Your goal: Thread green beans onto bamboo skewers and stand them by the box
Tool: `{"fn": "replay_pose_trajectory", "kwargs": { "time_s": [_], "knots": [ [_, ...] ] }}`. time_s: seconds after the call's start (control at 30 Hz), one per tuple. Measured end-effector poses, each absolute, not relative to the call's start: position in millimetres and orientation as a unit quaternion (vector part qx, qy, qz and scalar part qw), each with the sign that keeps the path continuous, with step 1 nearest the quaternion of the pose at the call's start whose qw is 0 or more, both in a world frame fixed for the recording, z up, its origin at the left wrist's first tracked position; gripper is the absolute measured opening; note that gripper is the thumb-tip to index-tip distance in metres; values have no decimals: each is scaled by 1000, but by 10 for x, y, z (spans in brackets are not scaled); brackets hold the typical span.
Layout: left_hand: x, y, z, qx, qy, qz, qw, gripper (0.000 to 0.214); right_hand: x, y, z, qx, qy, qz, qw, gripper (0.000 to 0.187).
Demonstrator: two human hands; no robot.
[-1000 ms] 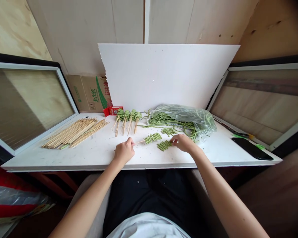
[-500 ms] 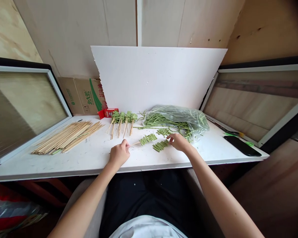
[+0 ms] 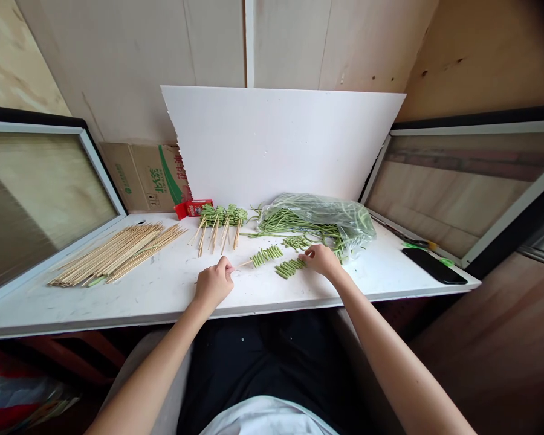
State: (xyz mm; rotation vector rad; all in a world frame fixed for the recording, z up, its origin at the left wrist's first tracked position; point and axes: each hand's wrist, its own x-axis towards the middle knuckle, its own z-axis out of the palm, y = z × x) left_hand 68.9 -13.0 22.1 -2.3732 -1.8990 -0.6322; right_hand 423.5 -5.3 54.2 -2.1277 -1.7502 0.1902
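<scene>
My left hand [image 3: 214,281] pinches the bare end of a bamboo skewer [image 3: 243,264]. Cut long bean pieces [image 3: 266,256] are threaded crosswise along its far part, low over the white table. My right hand [image 3: 320,260] has its fingertips at the right end of a row of cut bean pieces [image 3: 289,268] lying side by side. Thumb and fingers are closed on an end piece there, partly hidden by the hand. Behind that row lies a small heap of more cut pieces [image 3: 296,242].
Loose bamboo skewers [image 3: 118,254] lie at the left. Filled bean skewers [image 3: 223,216] stand grouped by a red box [image 3: 194,208]. A plastic bag of long beans [image 3: 317,214] lies at the back; a black phone [image 3: 433,266] is at the right. A white board [image 3: 276,145] stands behind.
My right hand has come slightly down and left, its fingertips now at the end of the bean row. My left hand keeps its hold on the skewer. The whole view has shifted a little.
</scene>
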Motion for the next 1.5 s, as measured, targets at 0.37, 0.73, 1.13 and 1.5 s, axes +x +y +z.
{"fn": "replay_pose_trajectory", "kwargs": {
  "time_s": [0.37,0.73,1.13,1.5],
  "knots": [
    [676,-118,195,-766,-605,-216,22,11,4312,-27,559,-726,-654,126,174,22],
    [677,-110,177,-768,-597,-232,17,11,4335,-17,540,-692,-684,151,177,10],
    [666,-101,154,-771,-579,-266,11,10,4189,84,308,-561,-578,334,489,48],
    [679,-120,149,-780,-563,-270,23,13,4070,110,162,-510,-552,394,529,58]
  ]
}}
